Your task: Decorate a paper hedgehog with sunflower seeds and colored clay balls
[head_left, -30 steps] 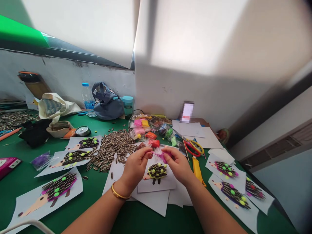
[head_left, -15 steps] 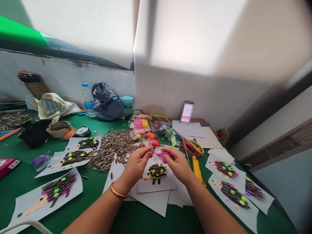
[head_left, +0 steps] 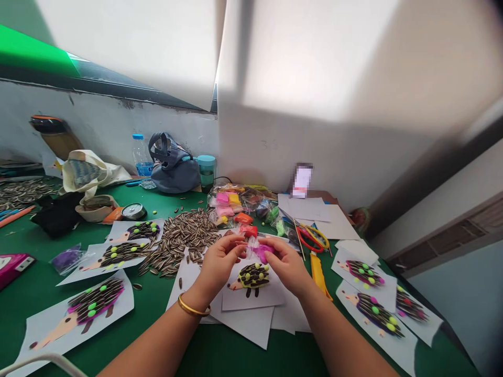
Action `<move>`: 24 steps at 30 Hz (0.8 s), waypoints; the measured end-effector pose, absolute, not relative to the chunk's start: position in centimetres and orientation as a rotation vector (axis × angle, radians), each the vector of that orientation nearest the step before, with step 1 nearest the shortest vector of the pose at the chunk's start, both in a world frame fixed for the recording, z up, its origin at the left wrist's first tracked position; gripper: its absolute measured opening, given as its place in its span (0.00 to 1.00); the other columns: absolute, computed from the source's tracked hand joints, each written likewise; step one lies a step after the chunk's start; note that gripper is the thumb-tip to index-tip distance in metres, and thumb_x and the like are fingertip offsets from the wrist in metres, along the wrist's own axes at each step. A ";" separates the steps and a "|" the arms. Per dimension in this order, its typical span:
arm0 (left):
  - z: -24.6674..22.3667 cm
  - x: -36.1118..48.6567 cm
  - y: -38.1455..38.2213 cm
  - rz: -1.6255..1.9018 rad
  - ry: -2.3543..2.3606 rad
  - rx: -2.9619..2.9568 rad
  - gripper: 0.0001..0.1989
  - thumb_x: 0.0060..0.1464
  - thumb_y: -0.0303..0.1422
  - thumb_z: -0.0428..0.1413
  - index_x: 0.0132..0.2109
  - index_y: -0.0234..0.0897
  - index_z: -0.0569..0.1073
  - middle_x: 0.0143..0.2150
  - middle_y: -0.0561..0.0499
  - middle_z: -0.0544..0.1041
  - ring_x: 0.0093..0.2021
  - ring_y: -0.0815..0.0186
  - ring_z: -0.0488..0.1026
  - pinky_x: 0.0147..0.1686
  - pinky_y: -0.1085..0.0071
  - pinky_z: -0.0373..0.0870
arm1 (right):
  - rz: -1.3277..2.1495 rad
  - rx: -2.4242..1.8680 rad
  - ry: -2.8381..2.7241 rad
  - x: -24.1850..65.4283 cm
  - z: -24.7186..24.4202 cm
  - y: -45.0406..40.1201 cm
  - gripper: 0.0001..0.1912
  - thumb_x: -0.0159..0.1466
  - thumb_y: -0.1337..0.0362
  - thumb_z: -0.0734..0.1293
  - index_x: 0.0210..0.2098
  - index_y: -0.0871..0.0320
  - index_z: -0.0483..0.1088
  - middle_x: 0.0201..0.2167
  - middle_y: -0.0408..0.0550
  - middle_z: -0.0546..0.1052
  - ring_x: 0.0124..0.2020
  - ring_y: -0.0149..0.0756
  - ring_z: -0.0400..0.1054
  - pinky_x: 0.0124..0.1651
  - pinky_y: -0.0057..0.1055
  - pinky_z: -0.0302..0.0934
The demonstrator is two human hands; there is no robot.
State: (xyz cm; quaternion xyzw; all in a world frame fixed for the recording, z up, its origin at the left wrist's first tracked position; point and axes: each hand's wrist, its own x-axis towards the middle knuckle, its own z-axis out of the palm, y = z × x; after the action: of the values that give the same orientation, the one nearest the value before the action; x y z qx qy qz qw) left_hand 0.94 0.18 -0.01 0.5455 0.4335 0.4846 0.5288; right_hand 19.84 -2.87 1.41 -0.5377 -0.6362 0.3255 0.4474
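My right hand is closed around a lump of magenta modelling clay in a clear plastic wrapper. Left of it, my left hand has thumb and fingertips pinched together beside the wrapper; whatever may be between them is too small to make out. Below both hands lies a hedgehog picture on white paper, its body made of sunflower seeds dotted with yellow-green clay balls. More white sheets are stacked under it.
A heap of sunflower seeds lies left of my hands. Behind are bagged coloured clays; to the right, red-handled scissors and a yellow cutter. Finished-looking hedgehog sheets lie at both sides. A phone leans on the wall.
My left fingertips have drawn slightly away from the magenta clay, leaving a small gap. More of the lump now shows in my right hand.
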 end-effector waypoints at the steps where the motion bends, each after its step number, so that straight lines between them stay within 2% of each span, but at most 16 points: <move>1: 0.0 0.9 0.1 1.141 1.040 1.327 0.13 0.52 0.37 0.61 0.44 0.36 0.76 0.33 0.49 0.80 0.31 0.65 0.76 0.30 0.71 0.72 | 0.796 -1.326 -1.583 19.8 1.4 -2.9 0.17 0.60 0.64 0.63 0.47 0.54 0.75 0.52 0.50 0.74 0.56 0.44 0.66 0.55 0.40 0.64; 5: 0.0 0.8 -0.1 1.120 1.066 1.468 0.08 0.53 0.37 0.60 0.38 0.37 0.78 0.29 0.51 0.77 0.30 0.67 0.74 0.30 0.72 0.72 | 0.762 -1.297 -1.649 19.5 1.5 -2.9 0.17 0.60 0.64 0.63 0.47 0.55 0.75 0.49 0.51 0.75 0.56 0.44 0.66 0.56 0.41 0.63; 9: 0.3 0.8 -0.2 1.183 1.107 1.471 0.10 0.55 0.39 0.58 0.37 0.37 0.77 0.28 0.51 0.77 0.30 0.66 0.76 0.30 0.71 0.72 | 0.778 -1.325 -1.621 19.8 1.3 -2.8 0.17 0.61 0.63 0.64 0.48 0.55 0.74 0.51 0.51 0.74 0.54 0.44 0.68 0.54 0.41 0.65; 12: 0.8 0.8 -0.1 1.216 1.069 1.297 0.12 0.55 0.41 0.59 0.38 0.36 0.75 0.36 0.48 0.80 0.34 0.63 0.79 0.33 0.69 0.74 | 0.756 -1.369 -1.553 20.7 0.6 -2.2 0.18 0.62 0.62 0.63 0.51 0.54 0.73 0.53 0.51 0.73 0.52 0.42 0.69 0.54 0.39 0.66; 15: 1.1 0.8 0.0 1.196 0.945 1.082 0.14 0.52 0.41 0.62 0.40 0.35 0.73 0.45 0.45 0.80 0.40 0.62 0.80 0.41 0.68 0.75 | 0.594 -1.401 -1.528 21.9 -0.3 -1.2 0.21 0.62 0.63 0.62 0.54 0.55 0.70 0.54 0.53 0.71 0.53 0.42 0.68 0.55 0.40 0.65; 19: 1.4 1.0 -0.1 1.109 0.831 0.904 0.15 0.50 0.37 0.65 0.41 0.36 0.73 0.49 0.44 0.79 0.49 0.62 0.77 0.48 0.70 0.74 | 0.317 -1.494 -1.553 23.6 -1.5 0.5 0.23 0.63 0.65 0.61 0.58 0.56 0.68 0.53 0.55 0.71 0.54 0.44 0.67 0.56 0.43 0.64; 21: 1.5 1.1 -0.2 1.070 0.808 0.847 0.15 0.49 0.37 0.66 0.40 0.36 0.72 0.50 0.44 0.79 0.48 0.63 0.78 0.47 0.71 0.74 | 0.191 -1.527 -1.613 24.2 -2.0 1.4 0.23 0.64 0.65 0.60 0.58 0.57 0.68 0.54 0.55 0.71 0.55 0.45 0.66 0.57 0.45 0.62; 24: 1.5 1.1 -0.4 1.036 0.788 0.802 0.16 0.49 0.40 0.66 0.37 0.35 0.71 0.47 0.43 0.80 0.40 0.65 0.80 0.39 0.73 0.76 | 0.032 -1.579 -1.725 24.6 -2.4 2.4 0.22 0.64 0.65 0.60 0.57 0.58 0.69 0.54 0.55 0.73 0.56 0.47 0.64 0.60 0.48 0.59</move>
State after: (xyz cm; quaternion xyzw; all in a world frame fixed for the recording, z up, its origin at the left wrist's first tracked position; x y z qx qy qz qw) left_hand 1.11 -0.42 1.54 0.3631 0.3569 0.4692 0.7216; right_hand 24.60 2.35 -2.36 -0.6214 -0.6789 0.0126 0.3908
